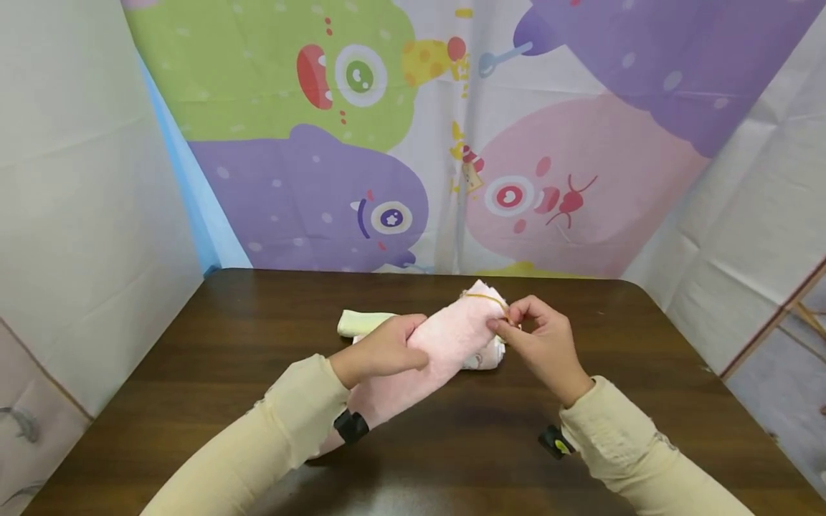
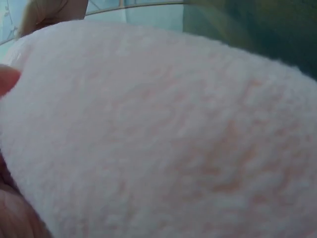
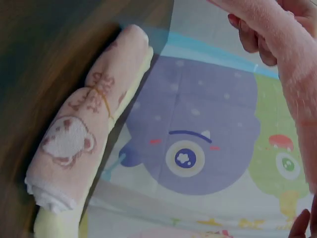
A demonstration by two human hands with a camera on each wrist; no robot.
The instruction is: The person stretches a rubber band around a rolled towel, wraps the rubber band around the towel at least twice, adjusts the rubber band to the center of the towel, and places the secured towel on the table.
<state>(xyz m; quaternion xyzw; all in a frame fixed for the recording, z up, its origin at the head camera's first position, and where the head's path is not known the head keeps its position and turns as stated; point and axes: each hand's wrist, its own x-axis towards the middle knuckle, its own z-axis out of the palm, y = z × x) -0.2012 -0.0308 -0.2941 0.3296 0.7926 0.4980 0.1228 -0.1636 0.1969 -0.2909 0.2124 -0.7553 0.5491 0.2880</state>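
Observation:
My left hand (image 1: 383,347) grips a rolled pink plush towel (image 1: 445,340) around its middle, holding it slanted above the table. At the towel's upper right end, my right hand (image 1: 545,344) pinches a yellowish rubber band (image 1: 484,296) between thumb and fingers; the band lies across that end. The fuzzy pink towel (image 2: 163,124) fills most of the left wrist view. Behind it on the table lies another rolled pink towel (image 3: 69,139) with a white bear print, a rubber band (image 3: 100,95) round its middle. A pale yellow rolled towel (image 1: 361,322) lies alongside that one, partly hidden.
The dark wooden table (image 1: 226,344) has rounded far corners. A cartoon-printed curtain (image 1: 439,215) hangs right behind its far edge, with white cloth walls (image 1: 84,179) at both sides. Black camera straps (image 1: 351,426) sit on both wrists.

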